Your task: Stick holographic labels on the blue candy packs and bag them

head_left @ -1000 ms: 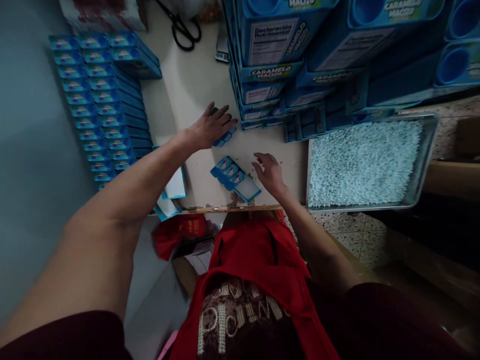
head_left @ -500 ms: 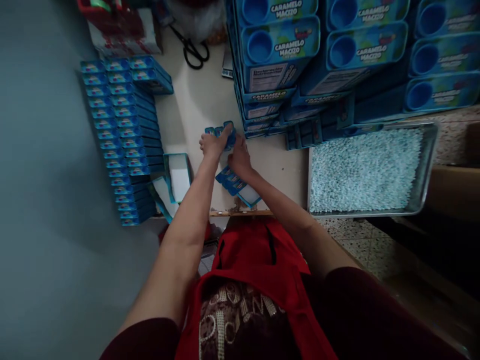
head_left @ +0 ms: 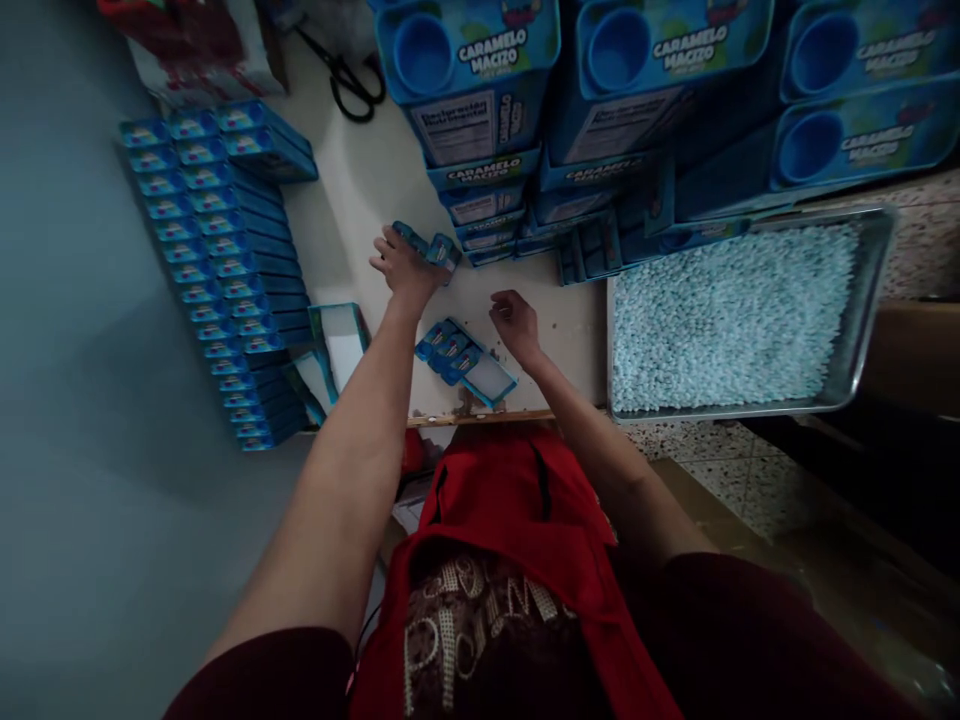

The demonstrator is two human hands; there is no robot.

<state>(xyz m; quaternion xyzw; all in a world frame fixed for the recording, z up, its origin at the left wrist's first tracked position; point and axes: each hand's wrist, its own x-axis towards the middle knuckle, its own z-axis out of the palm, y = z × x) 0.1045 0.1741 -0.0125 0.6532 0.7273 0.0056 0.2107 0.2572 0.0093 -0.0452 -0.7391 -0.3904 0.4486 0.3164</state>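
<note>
My left hand reaches over small blue candy packs on the table, its thumb against the right one and its fingers around the left side. The palm hides part of them. To the right, my right hand hovers over the tabletop, fingers loosely curled and apart from the thumb, with nothing visible in it. Between my forearms lies an open blue box with a pale inside, set at a slant. Several more small blue packs cover its upper left part.
Tall stacks of blue cartons stand at the upper right. A metal tray of pale blue pellets sits at the right. Small blue boxes are stacked along the left wall, near an open carton. Black scissors lie at the back.
My right hand has left the small packs and moved right and toward me. My left hand stays on them, with the packs now spread apart. The view has shifted slightly.
</note>
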